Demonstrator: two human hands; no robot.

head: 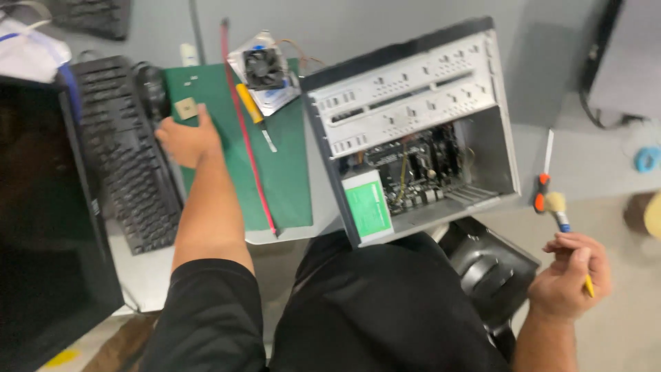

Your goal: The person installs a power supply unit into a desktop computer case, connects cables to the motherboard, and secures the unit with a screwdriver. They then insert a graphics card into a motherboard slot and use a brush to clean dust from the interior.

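Nearest the camera, a black sleeve (206, 317) and dark clothing fill the lower middle of the view, with a black chair seat (492, 265) seen just beyond the lap. At the lower right, a small brush (559, 213) with a pale bristle head and a blue and yellow handle is held in the right hand (568, 275); the grip is closed around the handle, with the bristles pointing up and away from the body, off the edge of the table (585, 162). Just above the brush, an orange-handled screwdriver (544, 179) is seen lying on the grey table. In the middle, an open computer case (413, 124) is laid on its side at the table's near edge, its circuit board and a green-labelled box exposed. To the left of the case, a green mat (282, 172) is spread, crossed by a thin red cable (248, 138). The left hand (187, 138) is stretched out to the mat's far left corner, fingers loosely curled; a small tan square chip (185, 108) is touched at the fingertips, though whether it is gripped cannot be told. A black keyboard (127, 158) lies beside that hand, with a dark monitor (41, 207) at the far left. Farther back on the mat, a yellow-handled screwdriver (253, 114) and a cooling fan (264, 67) are set.
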